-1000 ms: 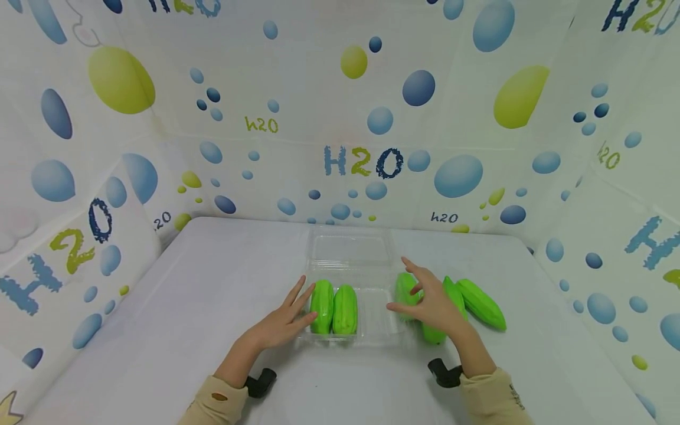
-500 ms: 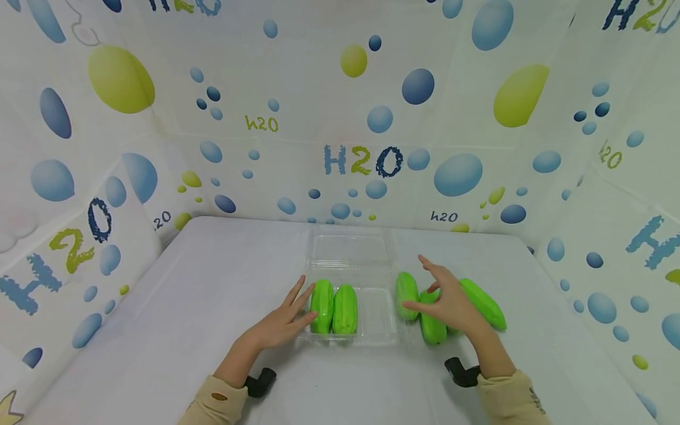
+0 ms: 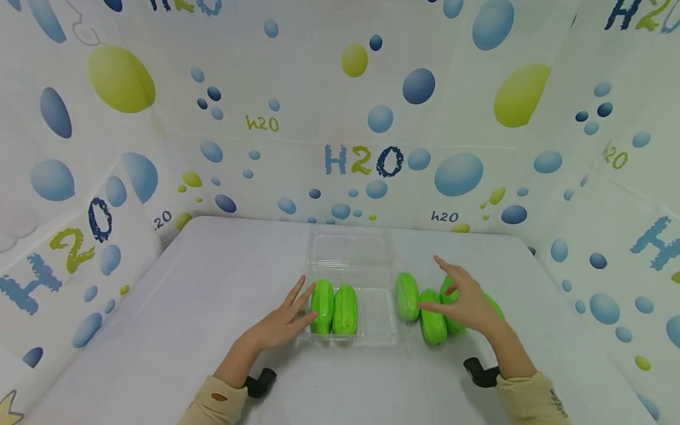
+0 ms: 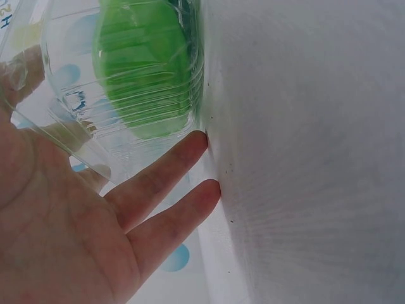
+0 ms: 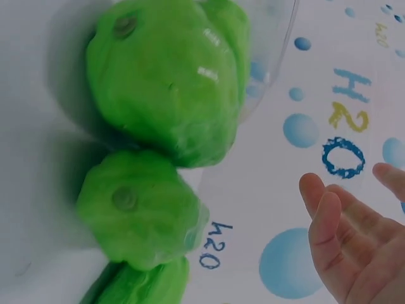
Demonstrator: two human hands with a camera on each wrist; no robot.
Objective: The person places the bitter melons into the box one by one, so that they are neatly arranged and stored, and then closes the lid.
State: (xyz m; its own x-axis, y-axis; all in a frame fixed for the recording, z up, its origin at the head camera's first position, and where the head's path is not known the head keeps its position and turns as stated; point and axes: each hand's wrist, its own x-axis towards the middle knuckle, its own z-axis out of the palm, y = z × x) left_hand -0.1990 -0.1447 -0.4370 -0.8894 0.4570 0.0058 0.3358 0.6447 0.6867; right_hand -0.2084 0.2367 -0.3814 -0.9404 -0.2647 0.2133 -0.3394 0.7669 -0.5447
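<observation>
My left hand [image 3: 281, 321] rests with straight, spread fingers against the left side of a clear plastic clamshell box [image 3: 378, 313]. In the left wrist view two fingertips [image 4: 199, 142] reach down to the table beside the box wall. Two bright green, elongated, ribbed vegetables [image 3: 345, 310] lie side by side in the left half of the box. Over more such vegetables [image 3: 433, 319], to the right of the box, hovers my right hand [image 3: 467, 304], thumb and fingers apart and holding nothing. The right wrist view shows their stem ends [image 5: 124, 198], apart from the fingers.
The box's lid [image 3: 350, 251] lies folded back behind it. One green vegetable [image 3: 406, 298] sits close to the box's right wall. A white cloth [image 3: 239, 254] covers the table, and a dotted curtain [image 3: 297, 71] surrounds it at the back and sides.
My right hand has moved rightward, away from the box and across the loose vegetables, uncovering the nearest ones. My left hand and the box have stayed in place.
</observation>
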